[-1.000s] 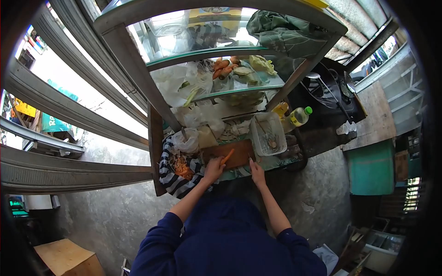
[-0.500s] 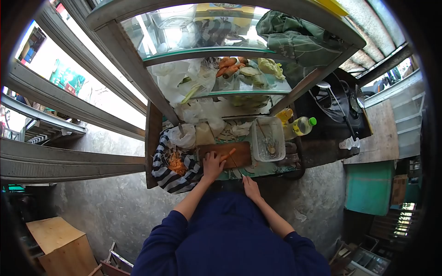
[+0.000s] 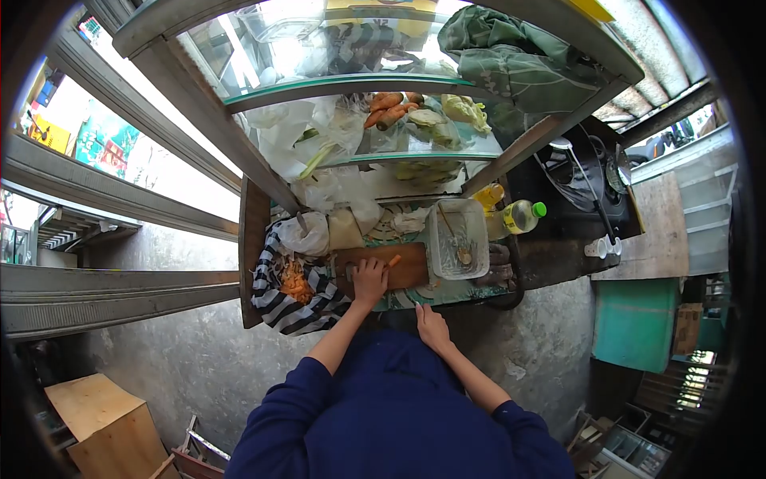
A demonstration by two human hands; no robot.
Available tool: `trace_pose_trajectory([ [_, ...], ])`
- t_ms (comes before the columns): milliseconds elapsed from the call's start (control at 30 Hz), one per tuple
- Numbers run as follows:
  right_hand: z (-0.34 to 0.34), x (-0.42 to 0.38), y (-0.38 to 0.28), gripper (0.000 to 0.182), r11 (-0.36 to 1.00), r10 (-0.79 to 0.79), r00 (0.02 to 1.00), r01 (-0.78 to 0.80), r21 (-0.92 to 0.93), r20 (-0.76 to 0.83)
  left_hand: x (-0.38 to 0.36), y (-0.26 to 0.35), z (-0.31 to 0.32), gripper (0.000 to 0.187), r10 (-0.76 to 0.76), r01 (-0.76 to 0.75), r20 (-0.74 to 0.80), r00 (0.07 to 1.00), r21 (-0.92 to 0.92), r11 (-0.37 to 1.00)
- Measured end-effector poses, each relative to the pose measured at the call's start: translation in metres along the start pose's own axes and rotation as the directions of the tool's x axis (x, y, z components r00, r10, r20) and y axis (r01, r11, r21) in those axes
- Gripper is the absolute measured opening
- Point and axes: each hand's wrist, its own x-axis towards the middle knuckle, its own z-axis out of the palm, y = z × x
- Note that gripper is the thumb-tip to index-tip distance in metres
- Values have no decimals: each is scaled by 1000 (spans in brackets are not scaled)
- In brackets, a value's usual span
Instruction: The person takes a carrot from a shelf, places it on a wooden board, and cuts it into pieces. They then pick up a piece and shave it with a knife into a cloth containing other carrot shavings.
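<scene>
A brown wooden cutting board (image 3: 411,277) lies on the counter. My left hand (image 3: 370,281) rests on it with fingers bent over a carrot (image 3: 394,261), whose orange end sticks out on the right. Just off the board's near edge, my right hand (image 3: 432,326) is closed around a knife (image 3: 419,306); only a pale bit near the handle shows, and I cannot make out the blade. Left of the board, a black-and-white striped cloth or bag (image 3: 275,297) holds orange shreds (image 3: 296,285) and paler ones.
A clear plastic tub (image 3: 436,247) with a spoon-like utensil stands right of the board, beside a green-capped bottle (image 3: 520,217). Plastic bags (image 3: 305,235) lie behind. Above, a glass-shelved cabinet (image 3: 351,89) holds carrots (image 3: 391,117) and leafy vegetables. A stove with a wok (image 3: 573,180) stands right.
The view has shifted slightly, moving the counter left in the picture. My left hand has moved forward over the carrot. The knife blade, visible at the carrot before, no longer shows clearly.
</scene>
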Motion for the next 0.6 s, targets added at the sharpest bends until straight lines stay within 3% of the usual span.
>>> trace_pose_trajectory([
  [600, -16, 4, 7, 46, 989, -31, 999, 36, -146, 38, 2, 3, 1, 19, 17, -17, -27, 999, -6, 1000],
])
